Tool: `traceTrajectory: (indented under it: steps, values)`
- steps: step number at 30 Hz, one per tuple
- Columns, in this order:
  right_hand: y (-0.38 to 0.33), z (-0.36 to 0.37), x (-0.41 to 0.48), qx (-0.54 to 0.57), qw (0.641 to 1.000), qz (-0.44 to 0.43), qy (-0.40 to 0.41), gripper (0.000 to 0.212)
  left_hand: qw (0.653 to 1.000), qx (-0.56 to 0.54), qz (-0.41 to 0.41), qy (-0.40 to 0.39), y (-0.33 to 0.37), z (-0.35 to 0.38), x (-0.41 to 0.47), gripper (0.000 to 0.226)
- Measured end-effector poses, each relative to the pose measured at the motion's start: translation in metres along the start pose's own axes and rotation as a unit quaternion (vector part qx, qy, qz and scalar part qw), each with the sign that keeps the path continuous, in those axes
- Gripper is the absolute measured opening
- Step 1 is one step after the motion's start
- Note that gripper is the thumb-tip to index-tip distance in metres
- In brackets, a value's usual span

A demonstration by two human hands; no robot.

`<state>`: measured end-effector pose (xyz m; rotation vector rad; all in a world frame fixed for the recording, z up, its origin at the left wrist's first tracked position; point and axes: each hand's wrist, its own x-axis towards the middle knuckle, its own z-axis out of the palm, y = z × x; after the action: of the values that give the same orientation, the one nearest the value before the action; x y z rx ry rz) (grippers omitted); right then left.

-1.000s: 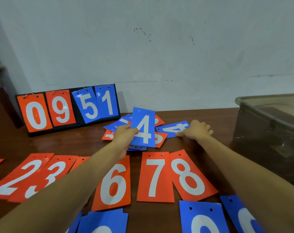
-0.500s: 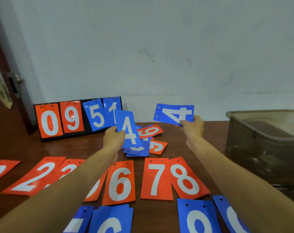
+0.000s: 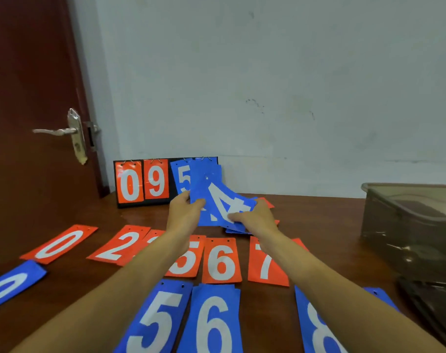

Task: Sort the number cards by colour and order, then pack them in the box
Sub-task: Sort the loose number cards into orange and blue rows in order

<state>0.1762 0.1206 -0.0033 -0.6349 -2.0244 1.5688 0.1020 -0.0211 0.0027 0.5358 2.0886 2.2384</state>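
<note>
Together — left hand (image 3: 183, 212), right hand (image 3: 255, 219) hold glossy rectangular blue cards (image 3: 215, 193).

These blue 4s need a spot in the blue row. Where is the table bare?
Bare wood lies between blue 0 and blue 5, and between blue 6 and blue 8. The loose pile near the scoreboard is crowded.

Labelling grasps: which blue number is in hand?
The blue 4, pinched by right hand; left hand holds another blue card alongside; blue 0, 5, 6, 8 lie flat.
</note>
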Motion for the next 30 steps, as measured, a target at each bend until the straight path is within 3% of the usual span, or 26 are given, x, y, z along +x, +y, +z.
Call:
traceTrajectory:
  steps: [2,5,11,12,14,17,19,23,27,30]
  values:
    - [-0.004,0.004,-0.007,-0.092,0.994,-0.031,-0.054,0.051,0.999,0.040,0.018,-0.001,0.002,-0.021,-0.001,0.008]
    - [-0.019,0.011,-0.014,-0.148,0.982,-0.107,-0.039,0.068,0.994,0.099,0.028,-0.031,0.002,-0.048,-0.003,0.007]
    - [-0.035,0.044,-0.026,-0.214,0.959,-0.149,-0.111,0.023,0.998,0.054,0.003,-0.032,0.004,-0.078,-0.013,0.024]
    - [-0.034,0.049,-0.026,-0.198,0.965,-0.139,-0.102,0.023,0.999,0.046,-0.010,-0.023,0.003,-0.081,-0.015,0.028]
    - [-0.032,0.063,-0.026,-0.169,0.976,-0.118,-0.069,0.046,0.999,0.026,-0.018,-0.023,0.001,-0.085,-0.020,0.028]
    - [-0.026,0.085,-0.029,-0.171,0.977,-0.120,-0.041,0.054,0.997,0.029,0.002,-0.072,-0.005,-0.094,-0.027,0.019]
    - [-0.025,0.095,-0.032,-0.200,0.968,-0.134,-0.065,0.051,0.995,0.052,0.006,-0.082,-0.009,-0.103,-0.027,0.029]
    - [-0.025,0.097,-0.032,-0.239,0.956,-0.098,-0.135,0.022,0.989,0.090,-0.052,-0.106,-0.015,-0.119,-0.024,0.030]
    - [-0.029,0.097,-0.034,-0.072,0.988,-0.095,-0.102,0.033,0.970,0.097,-0.119,-0.189,-0.018,-0.130,-0.026,0.024]
    - [-0.032,0.104,-0.035,-0.099,0.980,-0.121,-0.124,0.019,0.964,0.097,-0.138,-0.207,-0.019,-0.142,-0.028,0.026]
